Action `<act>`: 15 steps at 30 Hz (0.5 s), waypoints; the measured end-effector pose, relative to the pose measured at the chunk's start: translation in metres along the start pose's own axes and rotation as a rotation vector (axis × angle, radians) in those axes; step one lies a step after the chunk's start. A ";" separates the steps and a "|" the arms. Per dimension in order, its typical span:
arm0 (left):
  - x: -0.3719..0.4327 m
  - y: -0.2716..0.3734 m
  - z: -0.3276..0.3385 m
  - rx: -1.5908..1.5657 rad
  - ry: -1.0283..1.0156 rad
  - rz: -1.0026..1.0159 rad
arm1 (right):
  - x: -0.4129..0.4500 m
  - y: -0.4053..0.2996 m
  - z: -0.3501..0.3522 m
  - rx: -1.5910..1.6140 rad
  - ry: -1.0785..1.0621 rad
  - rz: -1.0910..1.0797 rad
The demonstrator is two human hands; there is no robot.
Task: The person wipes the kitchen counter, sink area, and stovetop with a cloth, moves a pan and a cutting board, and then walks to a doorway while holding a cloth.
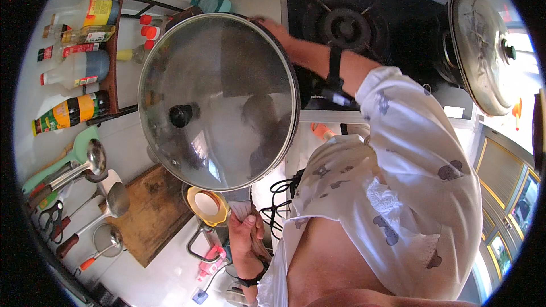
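A large wok [294, 130] with a domed glass lid [204, 64] on it hangs in front of me, tilted in view. The lid has a black knob [180, 116] and a metal rim. My left hand [244, 232] is wrapped around the wok's long handle [242, 208], near the lower edge of the lid. At the opposite side of the wok, my right hand [275, 34] grips the rim area; its fingertips are partly hidden and blurred. The lid reflects a dark shape and hides whatever is inside.
A black gas stove [403, 51] with a burner [345, 27] lies beyond my right arm. Another lidded metal pot [482, 51] stands on its far side. Bottles [96, 66] fill a wall rack [114, 62]. Utensils [97, 157] hang near a wooden cutting board [147, 209] and a yellow scalloped bowl [209, 207].
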State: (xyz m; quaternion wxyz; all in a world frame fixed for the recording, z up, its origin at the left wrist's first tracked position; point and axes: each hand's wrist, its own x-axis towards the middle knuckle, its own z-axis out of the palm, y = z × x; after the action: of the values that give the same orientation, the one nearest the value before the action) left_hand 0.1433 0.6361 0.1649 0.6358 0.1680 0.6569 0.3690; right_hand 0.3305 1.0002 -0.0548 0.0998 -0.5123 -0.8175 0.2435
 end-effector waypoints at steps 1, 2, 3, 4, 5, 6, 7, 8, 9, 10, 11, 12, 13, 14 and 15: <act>0.002 0.002 0.002 0.005 -0.004 0.005 | 0.005 0.007 -0.019 -0.028 0.013 0.045; 0.003 0.004 0.004 -0.001 -0.019 0.003 | 0.004 0.012 -0.019 -0.028 0.020 0.046; 0.003 0.005 0.004 -0.007 -0.032 -0.003 | 0.000 0.019 -0.012 0.064 0.128 0.157; 0.005 0.007 0.003 -0.002 -0.034 -0.001 | -0.002 0.025 -0.002 0.156 0.236 0.269; 0.005 0.006 0.000 0.000 -0.069 -0.023 | -0.010 0.026 0.010 0.182 0.273 0.297; 0.007 0.007 -0.002 0.002 -0.108 -0.045 | -0.018 0.022 0.022 0.185 0.255 0.272; 0.002 0.009 -0.002 -0.003 -0.106 -0.045 | -0.032 0.012 0.040 0.194 0.220 0.233; -0.002 0.012 -0.001 0.032 -0.075 -0.047 | -0.051 -0.002 0.061 0.212 0.189 0.179; 0.001 0.016 0.001 0.065 -0.057 -0.040 | -0.064 -0.012 0.077 0.239 0.138 0.128; 0.004 0.019 0.002 0.041 -0.089 -0.042 | -0.074 -0.021 0.092 0.284 0.095 0.086; 0.006 0.020 0.003 0.030 -0.098 -0.022 | -0.088 -0.029 0.102 0.314 0.053 0.048; 0.009 0.024 0.005 0.074 -0.128 -0.042 | -0.097 -0.035 0.106 0.372 0.016 0.010; 0.014 0.028 0.008 0.118 -0.160 -0.057 | -0.102 -0.037 0.104 0.451 -0.016 -0.033; 0.021 0.033 0.016 0.146 -0.173 -0.090 | -0.114 -0.036 0.107 0.492 -0.057 -0.044; 0.026 0.034 0.019 0.138 -0.186 -0.061 | -0.123 -0.037 0.104 0.529 -0.085 -0.077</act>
State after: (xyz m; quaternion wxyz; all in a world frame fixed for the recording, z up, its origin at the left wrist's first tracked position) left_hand 0.1498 0.6826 0.1717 0.6918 0.2250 0.6236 0.2861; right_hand 0.3148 0.8471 -0.1156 0.2049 -0.4261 -0.7479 0.4660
